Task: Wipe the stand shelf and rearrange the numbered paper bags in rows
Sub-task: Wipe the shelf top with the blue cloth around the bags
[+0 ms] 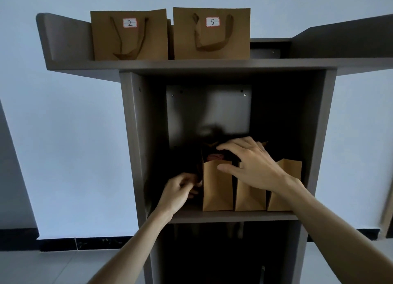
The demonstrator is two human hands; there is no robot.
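Three brown paper bags stand side-on in a row on the middle shelf (pixel 234 216) of a grey stand: a left bag (pixel 217 190), a middle bag (pixel 249 198) and a right bag (pixel 285 190). My right hand (pixel 251 162) reaches over the left bag's open top, thumb on its near side, fingers over the rim. Something reddish (pixel 279 157) shows inside that bag. My left hand (pixel 180 190) pinches the dark left side of the same bag. On the top shelf (pixel 191 63) stand a bag labelled 2 (pixel 129 37) and a bag labelled 5 (pixel 211 33).
The stand's side walls (pixel 136 134) close in the middle compartment, which is dark at the back. A lower compartment (pixel 223 258) below is in shadow. A pale wall and black skirting (pixel 63 243) lie behind. A wooden edge (pixel 388 209) shows at far right.
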